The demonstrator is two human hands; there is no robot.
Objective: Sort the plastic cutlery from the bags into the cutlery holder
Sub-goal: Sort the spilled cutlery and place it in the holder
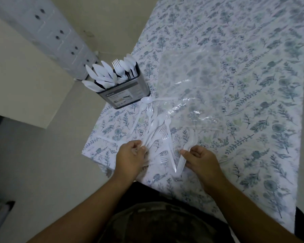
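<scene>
- Head view: a table (253,67) under a leaf-print cloth runs from the near left corner away to the far right.
- A holder (125,92), dark with a label on its side, stands at the table's left edge, further back from the near left corner.
- The holder's compartments hold white knives (100,74) on the left, then forks (118,67), then spoons (130,63) on the right, all standing with heads up.
- A clear bag (188,81) lies flat on the cloth just right of the holder, towards the middle of the table.
- A loose pile (158,127) of white forks and spoons lies between the holder and the near edge, its far end touching the bag's near corner.
- The left hand (130,155) is at the near left corner, fingers curled, its fingertips on the handles at the pile's near end; whether it grips one cannot be told.
- The right hand (200,158) is beside it at the near edge, thumb and fingers pinching a small bundle (186,151) of white cutlery that points away from the person.
</scene>
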